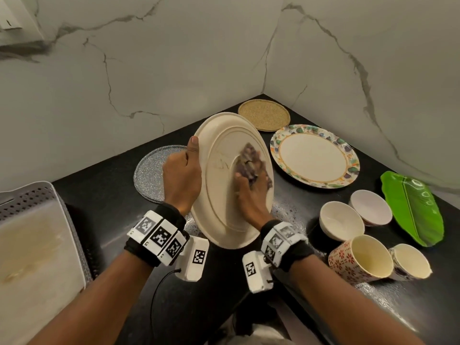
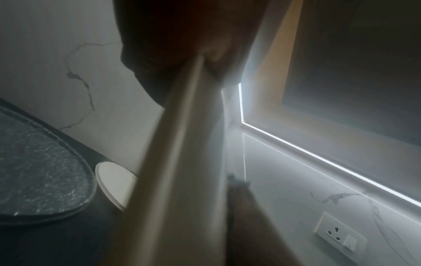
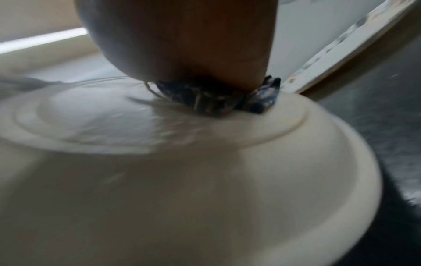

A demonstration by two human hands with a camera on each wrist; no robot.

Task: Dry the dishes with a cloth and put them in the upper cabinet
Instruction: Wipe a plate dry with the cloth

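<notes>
A large cream plate [image 1: 224, 202] stands tilted on edge above the black counter, its underside toward me. My left hand [image 1: 185, 170] grips its left rim, thumb over the edge. My right hand [image 1: 250, 188] presses a dark patterned cloth [image 1: 249, 160] against the plate's back. In the right wrist view the cloth [image 3: 218, 100] sits bunched under the hand on the plate [image 3: 159, 180]. The left wrist view shows the plate's rim [image 2: 182, 144] edge-on under the palm, blurred.
On the counter lie a floral plate [image 1: 315, 155], a woven mat [image 1: 263, 115], a glittery grey plate [image 1: 149, 170], two bowls [image 1: 341, 220], two mugs [image 1: 361, 257] and a green leaf dish [image 1: 413, 210]. A grey tray [image 1: 29, 200] sits at left. Marble walls close the corner.
</notes>
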